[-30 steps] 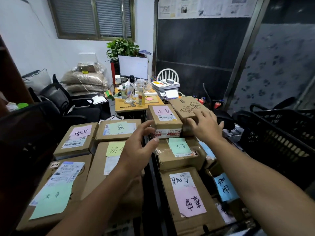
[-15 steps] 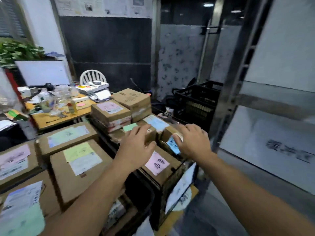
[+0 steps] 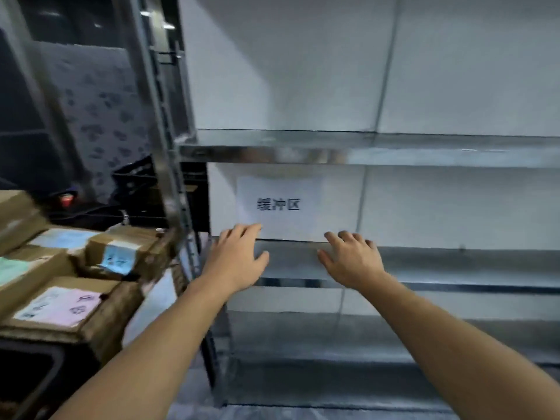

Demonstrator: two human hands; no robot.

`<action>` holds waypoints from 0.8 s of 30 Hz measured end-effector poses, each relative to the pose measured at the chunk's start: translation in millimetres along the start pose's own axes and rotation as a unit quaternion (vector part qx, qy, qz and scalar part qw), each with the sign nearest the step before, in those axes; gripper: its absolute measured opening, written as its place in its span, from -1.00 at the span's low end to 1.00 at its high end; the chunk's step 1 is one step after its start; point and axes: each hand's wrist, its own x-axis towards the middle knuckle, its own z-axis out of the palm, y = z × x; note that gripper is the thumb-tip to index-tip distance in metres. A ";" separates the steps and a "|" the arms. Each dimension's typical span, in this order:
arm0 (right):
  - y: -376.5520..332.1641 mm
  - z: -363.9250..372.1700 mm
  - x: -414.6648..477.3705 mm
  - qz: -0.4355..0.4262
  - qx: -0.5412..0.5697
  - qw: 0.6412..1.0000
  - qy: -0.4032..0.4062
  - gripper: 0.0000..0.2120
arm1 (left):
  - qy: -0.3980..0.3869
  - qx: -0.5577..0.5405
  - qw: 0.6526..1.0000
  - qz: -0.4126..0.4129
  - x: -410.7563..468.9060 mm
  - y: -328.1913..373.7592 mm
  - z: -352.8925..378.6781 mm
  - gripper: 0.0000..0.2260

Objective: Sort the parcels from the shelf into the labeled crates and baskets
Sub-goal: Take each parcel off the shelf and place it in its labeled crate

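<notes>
A metal shelf unit (image 3: 394, 153) fills the centre and right of the head view, and no parcel shows on the boards in sight. A white paper sign (image 3: 278, 204) with printed characters hangs on its back wall. My left hand (image 3: 235, 259) and my right hand (image 3: 351, 259) are stretched out side by side in front of the middle board, fingers spread and holding nothing. Brown cardboard parcels with coloured paper labels lie at the lower left: one with a pink label (image 3: 60, 304), one with a blue label (image 3: 118, 257).
The shelf's steel upright (image 3: 163, 153) stands between the parcels and the boards. A black plastic basket (image 3: 136, 180) sits behind the parcels at the left. A black crate rim (image 3: 39, 368) shows at the bottom left corner.
The view has swung right from the stacked parcels to the shelf. Both hands left the boxes and now reach toward the middle shelf board, holding nothing.
</notes>
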 end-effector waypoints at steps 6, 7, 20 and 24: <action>177.4 -30.1 -75.6 0.114 -0.034 0.993 0.016 -0.51 | -0.065 -0.001 0.992 0.107 18.8 174.3 78.1 -0.49; 206.3 -35.9 -89.4 0.131 -0.040 0.990 0.016 -0.49 | -0.074 -0.002 0.989 0.126 20.6 203.7 91.1 -0.50; 472.1 -86.4 -264.7 0.340 -0.095 0.936 -0.001 -0.48 | -0.155 -0.037 0.933 0.322 13.2 512.6 216.3 -0.49; 519.2 -86.4 -293.0 0.385 -0.094 0.918 -0.011 -0.45 | -0.170 -0.036 0.914 0.365 15.0 574.6 246.2 -0.50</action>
